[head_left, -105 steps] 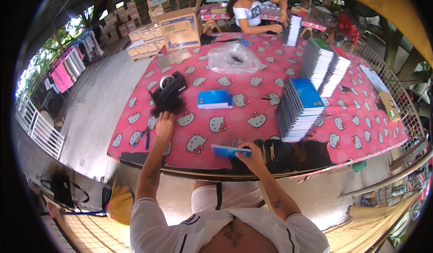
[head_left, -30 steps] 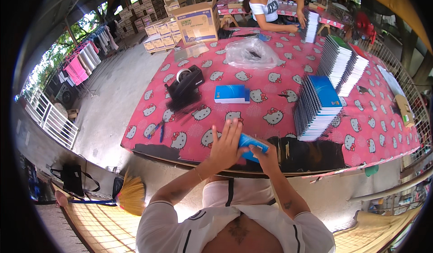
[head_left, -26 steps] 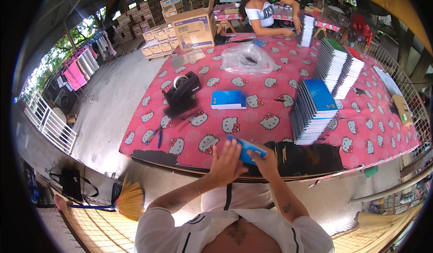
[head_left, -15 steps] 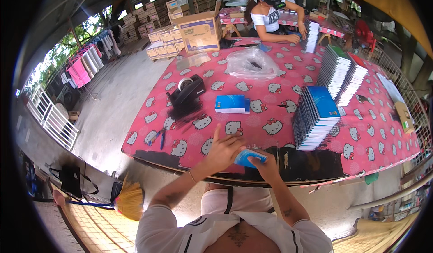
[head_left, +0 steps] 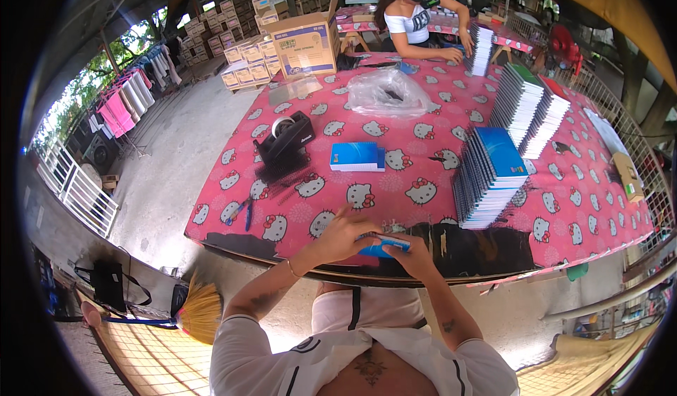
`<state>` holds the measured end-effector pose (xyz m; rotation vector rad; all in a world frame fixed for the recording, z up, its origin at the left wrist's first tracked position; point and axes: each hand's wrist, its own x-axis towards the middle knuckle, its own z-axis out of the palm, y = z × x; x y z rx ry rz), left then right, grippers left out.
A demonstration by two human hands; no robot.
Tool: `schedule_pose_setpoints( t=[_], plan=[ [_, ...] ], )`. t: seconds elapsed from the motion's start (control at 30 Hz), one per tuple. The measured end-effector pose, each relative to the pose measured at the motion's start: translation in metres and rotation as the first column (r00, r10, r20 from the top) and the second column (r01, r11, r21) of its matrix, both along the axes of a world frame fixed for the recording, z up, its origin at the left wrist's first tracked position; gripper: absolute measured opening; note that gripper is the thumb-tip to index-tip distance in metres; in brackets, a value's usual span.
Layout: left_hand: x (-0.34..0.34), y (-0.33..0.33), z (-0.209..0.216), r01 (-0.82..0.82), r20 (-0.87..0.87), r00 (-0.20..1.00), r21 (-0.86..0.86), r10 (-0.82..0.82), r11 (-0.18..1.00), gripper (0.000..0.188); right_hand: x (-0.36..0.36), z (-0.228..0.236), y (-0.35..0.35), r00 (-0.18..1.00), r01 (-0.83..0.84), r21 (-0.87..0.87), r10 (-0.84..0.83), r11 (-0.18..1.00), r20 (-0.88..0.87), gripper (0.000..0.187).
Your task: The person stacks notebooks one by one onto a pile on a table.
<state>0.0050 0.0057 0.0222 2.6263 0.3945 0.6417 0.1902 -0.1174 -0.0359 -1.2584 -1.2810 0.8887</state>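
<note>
Just above the table's near edge, my right hand (head_left: 417,256) grips a small blue notebook (head_left: 377,251) by its right end, tilted so its page edges show. My left hand (head_left: 345,236) closes its fingers at the notebook's left end; the index finger sticks out a little and the thumb is hidden. Beyond my hands, small blue notebooks (head_left: 354,154) lie stacked on the pink table cover. A tall stack of blue spiral notebooks (head_left: 491,177) stands to the right. Loose black binding coils (head_left: 282,177) lie left of centre.
A black tape dispenser (head_left: 284,136) and blue-handled pliers (head_left: 243,214) are at left. Clear plastic (head_left: 389,94) lies farther back, near a cardboard box (head_left: 305,45). Green-covered notebooks (head_left: 518,103) and red-covered ones (head_left: 544,117) are stacked at right. A co-worker (head_left: 416,26) handles another stack across the table.
The notebook in my hands has tipped, showing more of its page edges. My left fingers have drawn in, the index finger less raised. The view has shifted slightly.
</note>
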Motion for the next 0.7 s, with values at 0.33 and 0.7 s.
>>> schedule_pose_setpoints(
  t=[0.33,0.7],
  plan=[
    [-0.003,0.000,-0.005,-0.018,-0.068,0.997,0.093,0.024,0.995,0.023,-0.002,-0.006,0.000,0.999,-0.022,-0.065,0.019,0.998,-0.040,0.025],
    [0.000,-0.051,-0.043,-0.200,-0.190,0.931,0.446,0.311,0.872,0.091,-0.006,-0.021,0.006,0.976,0.114,-0.005,-0.113,0.993,-0.185,0.027]
  ],
)
